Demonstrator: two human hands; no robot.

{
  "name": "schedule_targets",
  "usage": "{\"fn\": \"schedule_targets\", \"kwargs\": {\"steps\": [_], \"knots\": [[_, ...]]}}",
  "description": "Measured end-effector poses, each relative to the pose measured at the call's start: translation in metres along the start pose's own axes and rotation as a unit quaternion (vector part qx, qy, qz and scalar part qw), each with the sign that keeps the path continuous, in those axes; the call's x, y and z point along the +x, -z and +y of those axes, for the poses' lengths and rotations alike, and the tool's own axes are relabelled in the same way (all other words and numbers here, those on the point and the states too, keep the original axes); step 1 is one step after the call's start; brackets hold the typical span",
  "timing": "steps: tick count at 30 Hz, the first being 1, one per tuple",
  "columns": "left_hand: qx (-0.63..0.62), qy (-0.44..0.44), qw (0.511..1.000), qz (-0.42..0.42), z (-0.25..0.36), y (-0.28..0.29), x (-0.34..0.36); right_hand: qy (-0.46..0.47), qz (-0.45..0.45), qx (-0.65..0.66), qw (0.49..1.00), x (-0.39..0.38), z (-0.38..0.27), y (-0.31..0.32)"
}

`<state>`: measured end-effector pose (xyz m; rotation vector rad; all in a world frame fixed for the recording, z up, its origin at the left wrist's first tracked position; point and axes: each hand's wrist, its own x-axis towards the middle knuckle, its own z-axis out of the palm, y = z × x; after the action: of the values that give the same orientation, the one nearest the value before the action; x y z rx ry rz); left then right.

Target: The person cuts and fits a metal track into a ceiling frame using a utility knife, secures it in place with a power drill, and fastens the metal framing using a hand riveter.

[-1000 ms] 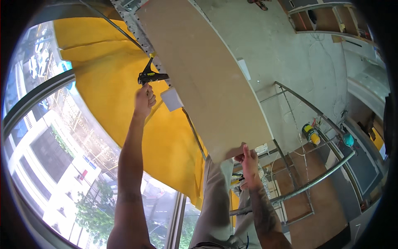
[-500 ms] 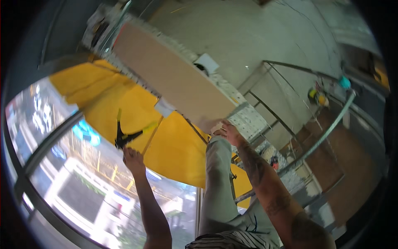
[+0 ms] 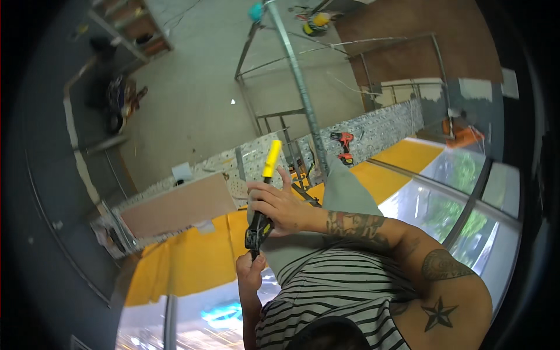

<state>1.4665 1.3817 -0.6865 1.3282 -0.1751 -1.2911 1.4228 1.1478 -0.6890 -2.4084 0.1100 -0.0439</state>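
Note:
A black tool with long arms and a bright yellow grip (image 3: 271, 158) is held upright between my hands, over my lap. My left hand (image 3: 251, 273) is closed around its narrow lower end. Higher up, my right hand (image 3: 283, 210) wraps its fingers about the black middle, below the yellow grip; one finger sticks up. The second arm of the tool is hidden. Just left of my right hand, a small cream-coloured piece (image 3: 236, 188) lies at the end of a pinkish-beige board (image 3: 181, 205) on a perforated metal platform.
A red-and-black cordless drill (image 3: 342, 138) lies on the platform's right part. Beside it, a metal pole (image 3: 300, 87) rises past a scaffold frame (image 3: 280, 114). Yellow sheeting (image 3: 192, 256) hangs below the board. Windows (image 3: 431, 198) are at the right, and an orange bag (image 3: 464, 136) lies beyond them.
My view has swung round to the right. My right hand has left the board's end and the small piece there and now grips the tool. My left hand has brought the tool in close.

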Motion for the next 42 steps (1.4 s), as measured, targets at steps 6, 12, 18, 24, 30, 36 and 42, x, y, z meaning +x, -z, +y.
{"fn": "schedule_targets", "kwargs": {"steps": [6,12,18,24,30,36,42], "knots": [[0.026,0.125,0.990,-0.061,0.016,-0.041,0.052,-0.233,-0.022,-0.038,0.972,-0.092,0.041,0.132],[0.245,0.287,0.924,-0.055,-0.023,-0.017,0.070,-0.365,0.078,-0.073,0.925,-0.287,0.124,0.207],[0.198,0.274,0.936,-0.097,0.005,-0.109,0.101,-0.629,-0.032,0.209,0.748,-0.441,0.176,0.206],[0.252,0.221,0.939,-0.072,0.023,-0.200,0.175,-0.713,-0.057,0.302,0.630,-0.568,0.205,0.131],[0.303,0.098,0.948,-0.028,0.108,-0.315,0.248,-0.657,0.023,0.392,0.643,-0.614,0.224,0.139],[0.394,-0.035,0.918,0.025,0.202,-0.354,0.275,-0.657,0.038,0.388,0.645,-0.639,0.248,0.200],[0.421,-0.027,0.897,0.129,0.222,-0.266,0.260,-0.689,0.184,0.384,0.586,-0.665,0.246,0.221]]}}
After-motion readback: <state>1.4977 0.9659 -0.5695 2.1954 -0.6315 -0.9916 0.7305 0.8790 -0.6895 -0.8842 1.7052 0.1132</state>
